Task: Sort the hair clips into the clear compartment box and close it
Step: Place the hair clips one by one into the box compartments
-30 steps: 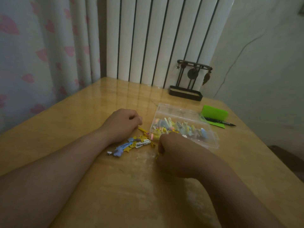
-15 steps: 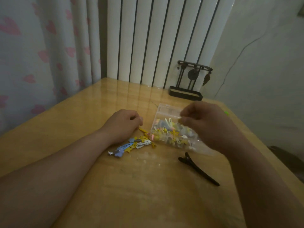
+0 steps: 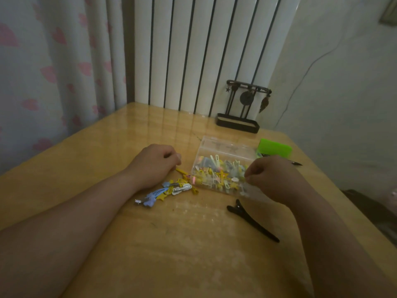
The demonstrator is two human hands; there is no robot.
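Inside the clear box (image 3: 227, 146) — hair clips (image 3: 217, 175); left hand (image 3: 153, 164), right hand (image 3: 272, 177) curled, grip unclear.

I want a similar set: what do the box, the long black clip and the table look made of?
Box: clear hard plastic, probably; clips show through its walls. Black clip: matte dark plastic or coated metal, unclear. Table: glossy wood or wood-look; it mirrors the striped radiator.

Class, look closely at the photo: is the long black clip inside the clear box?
No, the black clip lies on the table, outside the box and nearer the camera than it.
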